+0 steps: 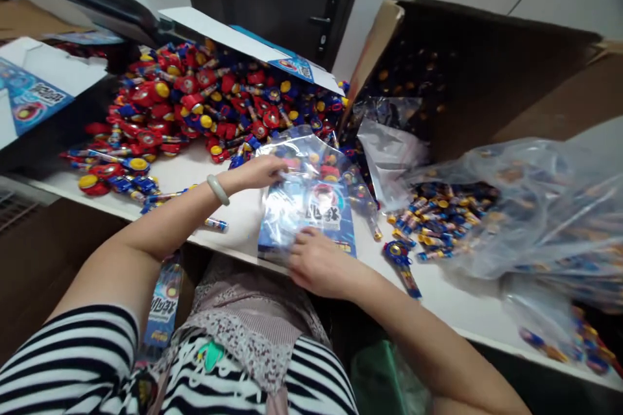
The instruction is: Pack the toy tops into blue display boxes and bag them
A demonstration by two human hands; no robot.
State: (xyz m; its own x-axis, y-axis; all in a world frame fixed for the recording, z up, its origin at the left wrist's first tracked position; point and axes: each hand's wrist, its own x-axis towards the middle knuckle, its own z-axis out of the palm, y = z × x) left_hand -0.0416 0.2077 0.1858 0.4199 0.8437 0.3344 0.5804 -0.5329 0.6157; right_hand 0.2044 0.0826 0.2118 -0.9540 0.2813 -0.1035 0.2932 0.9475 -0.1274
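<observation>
A blue printed box (335,207) lies at the table's front edge with a clear plastic bag (304,142) over it. Red and yellow pieces show through the film at the box's far end. My left hand (265,172), with a pale bangle on the wrist, is closed on the bag's left side near that far end. At the box's near edge, my right hand (318,262) has its fingers curled over the wrapped box; motion blurs it slightly. Right of the box lies a blue toy watch (402,262).
Red, blue and yellow toy pieces (195,97) are heaped at the back left. A cardboard carton (487,71) stands at the back right. In front of it, a large plastic bag (535,207) spills small toys (442,217). Another printed box (34,94) sits far left.
</observation>
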